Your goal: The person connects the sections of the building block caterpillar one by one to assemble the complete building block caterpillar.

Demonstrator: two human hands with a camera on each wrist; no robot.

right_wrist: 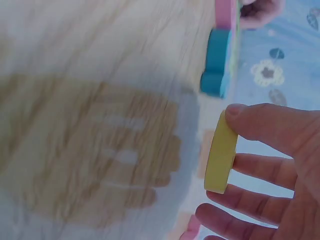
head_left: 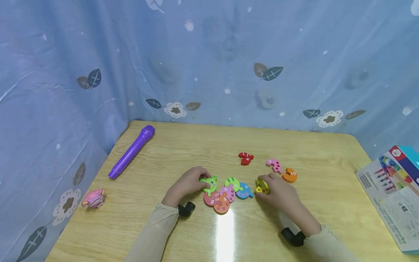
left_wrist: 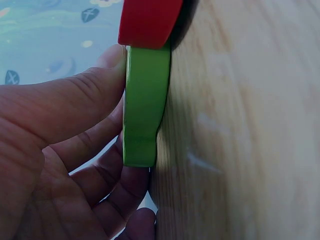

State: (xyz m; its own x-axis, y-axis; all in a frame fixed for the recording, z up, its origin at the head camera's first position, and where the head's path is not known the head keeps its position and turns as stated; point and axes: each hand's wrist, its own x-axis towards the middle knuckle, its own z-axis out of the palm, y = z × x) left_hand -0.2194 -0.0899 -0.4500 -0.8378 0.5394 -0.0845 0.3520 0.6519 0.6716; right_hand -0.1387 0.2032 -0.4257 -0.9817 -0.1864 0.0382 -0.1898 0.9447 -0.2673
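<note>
My left hand pinches the green animal-head puzzle piece at the left end of a joined chain. Numbered pieces follow it: the red 2, orange 3, pink 4, green 5 and blue 6. In the left wrist view, thumb and fingers hold the green piece by its sides. Right of the chain, my right hand grips a yellow spotted puzzle piece, apart from the blue one. The right wrist view shows the yellow piece between thumb and fingers.
Loose behind the right hand lie a red 8 piece, a pink spotted piece and an orange 10 piece. A purple microphone-shaped stick and a pink toy are at left. A printed box stands at the right edge.
</note>
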